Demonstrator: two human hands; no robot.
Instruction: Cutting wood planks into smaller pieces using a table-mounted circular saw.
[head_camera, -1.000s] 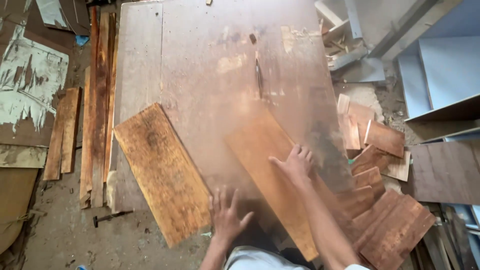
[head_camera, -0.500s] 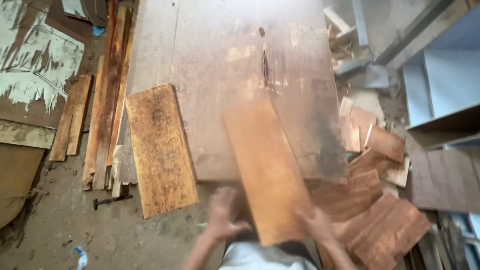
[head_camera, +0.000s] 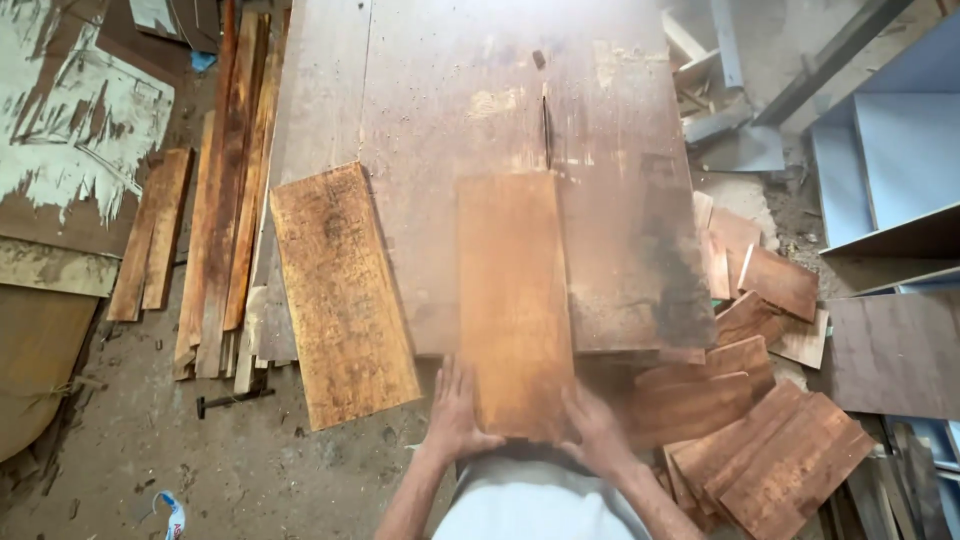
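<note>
Both hands grip the near end of a reddish wooden board (head_camera: 513, 300) that lies lengthwise on the saw table (head_camera: 450, 90), its far end just short of the blade slot (head_camera: 546, 130). The left hand (head_camera: 455, 415) clasps the near left corner and the right hand (head_camera: 592, 428) the near right corner, apart from each other. A second, darker board (head_camera: 340, 290) lies left of the left hand, overhanging the table edge; a heap of cut boards (head_camera: 760, 440) sits right of the right hand

Reddish-brown rectangular board (head_camera: 514, 300) lies flat, lengthwise on the bench (head_camera: 450, 90), far end at the saw slot (head_camera: 546, 130), near end overhanging the bench edge.
</note>
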